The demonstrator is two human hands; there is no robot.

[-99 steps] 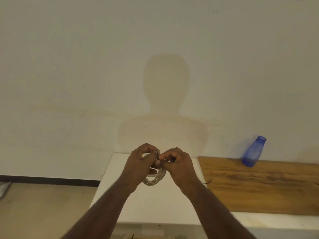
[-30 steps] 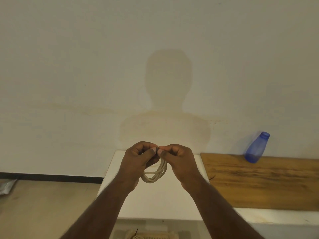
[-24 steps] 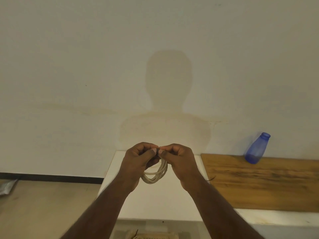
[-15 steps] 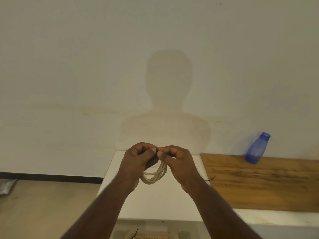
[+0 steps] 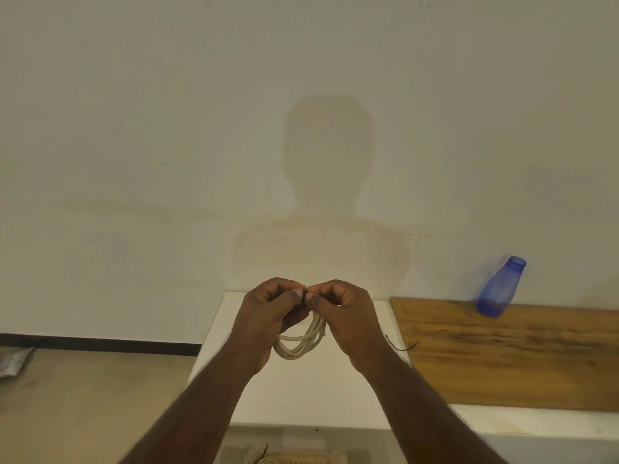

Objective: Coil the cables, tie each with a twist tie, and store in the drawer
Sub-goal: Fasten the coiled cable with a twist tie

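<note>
A white coiled cable [image 5: 299, 343] hangs between my two hands above the white table [image 5: 301, 393]. My left hand [image 5: 268, 313] curls round the top of the coil, and its thumb and forefinger pinch a thin dark twist tie at the top. My right hand [image 5: 345, 309] pinches the same tie from the other side, fingertips touching the left ones. The tie itself is almost fully hidden by my fingers. Another dark twist tie [image 5: 402, 346] lies at the edge of the wooden board. At the bottom edge an open drawer [image 5: 294, 458] shows a pale cable inside.
A wooden board [image 5: 509, 356] lies on the surface to the right, with a blue plastic bottle [image 5: 499, 288] leaning at its back against the wall. Bare floor [image 5: 83, 396] lies to the left of the table.
The hands stay together at the top of the coil with small finger movements on the tie. The coil hangs slightly lower than 3.3 s ago.
</note>
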